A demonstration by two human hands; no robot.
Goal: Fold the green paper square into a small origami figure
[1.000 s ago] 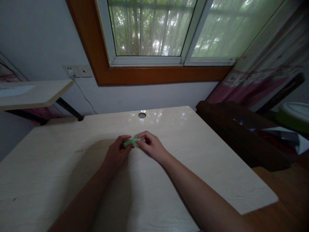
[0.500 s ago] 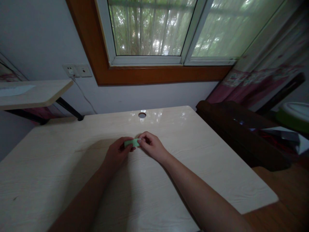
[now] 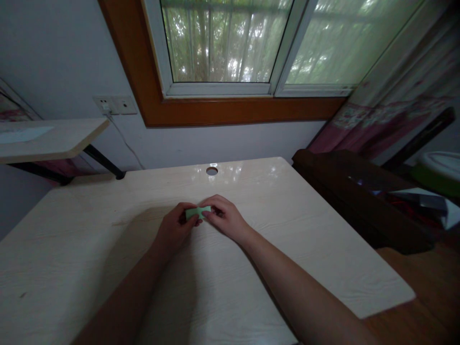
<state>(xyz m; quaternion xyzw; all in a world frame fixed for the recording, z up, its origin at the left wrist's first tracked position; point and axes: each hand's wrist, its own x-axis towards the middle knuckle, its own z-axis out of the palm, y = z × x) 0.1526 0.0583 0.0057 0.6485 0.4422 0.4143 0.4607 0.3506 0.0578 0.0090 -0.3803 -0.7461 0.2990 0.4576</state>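
A small strip of light green paper [image 3: 193, 212], which looks folded, is held between my two hands just above the pale wooden desk [image 3: 247, 191]. My left hand [image 3: 177, 221] pinches its left end, thumb in front and fingers behind. At the other end my right hand [image 3: 225, 216] has its thumb pressed on the paper, with the index finger curled over behind the top edge. Fingertips cover parts of the strip, so its full outline is hidden.
A round cable hole [image 3: 212, 171] sits near the desk's back edge. On the left a raised shelf [image 3: 72, 143] stands on black legs. Behind are a wall socket [image 3: 115, 105] with a cord and a window. Dark wooden furniture [image 3: 345, 191] stands beyond the right edge.
My right hand has shifted its grip slightly left along the green paper, and its index finger now reaches further over behind it. My left hand stays nearly still.
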